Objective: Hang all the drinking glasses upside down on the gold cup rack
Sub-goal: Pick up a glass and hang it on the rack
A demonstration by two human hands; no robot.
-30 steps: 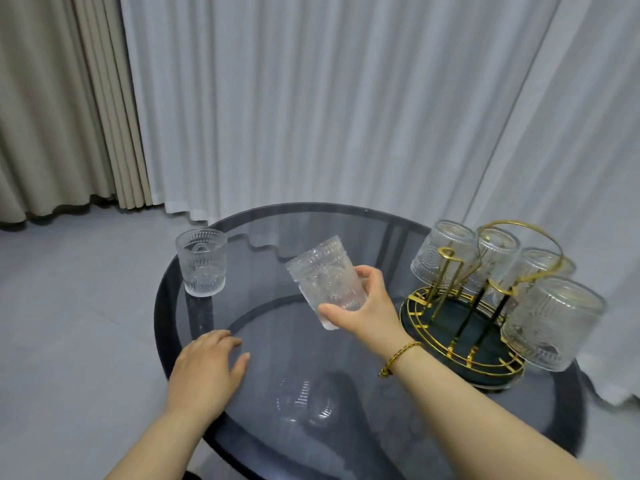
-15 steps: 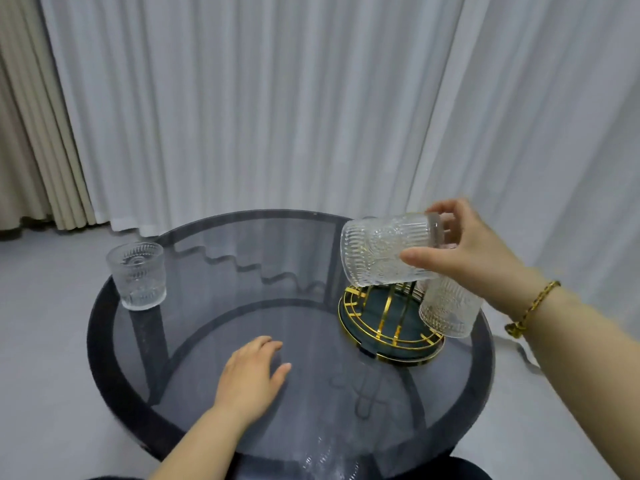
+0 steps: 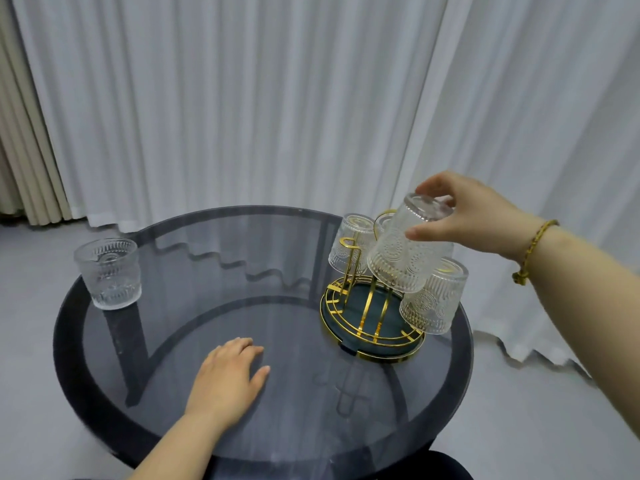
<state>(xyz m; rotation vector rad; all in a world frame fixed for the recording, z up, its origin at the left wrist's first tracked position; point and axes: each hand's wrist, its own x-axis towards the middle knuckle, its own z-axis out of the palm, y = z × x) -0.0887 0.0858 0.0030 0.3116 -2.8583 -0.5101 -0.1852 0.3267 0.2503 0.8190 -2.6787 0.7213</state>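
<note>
One inverted glass (image 3: 403, 254) is pinched in our right hand (image 3: 464, 216) over the gold rack (image 3: 372, 327); our left hand (image 3: 230, 379) lies spread on the bench (image 3: 194, 306).

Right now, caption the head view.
Right hand lowers an inverted glass onto the gold rack; left hand rests flat.

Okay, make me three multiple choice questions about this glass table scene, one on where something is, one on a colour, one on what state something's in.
1. Where does the upright glass stand?
A. on the table's far left
B. inside the rack
C. under the left hand

2. What colour are the wires of the cup rack?
A. silver
B. gold
C. red

3. How is the glass in the right hand turned?
A. mouth up
B. lying flat on the table
C. mouth down, tilted

Answers: 1 A, it sits alone near the left rim of the table. 2 B, the wires shine gold. 3 C, the held glass has its base uppermost under the fingers.
</note>
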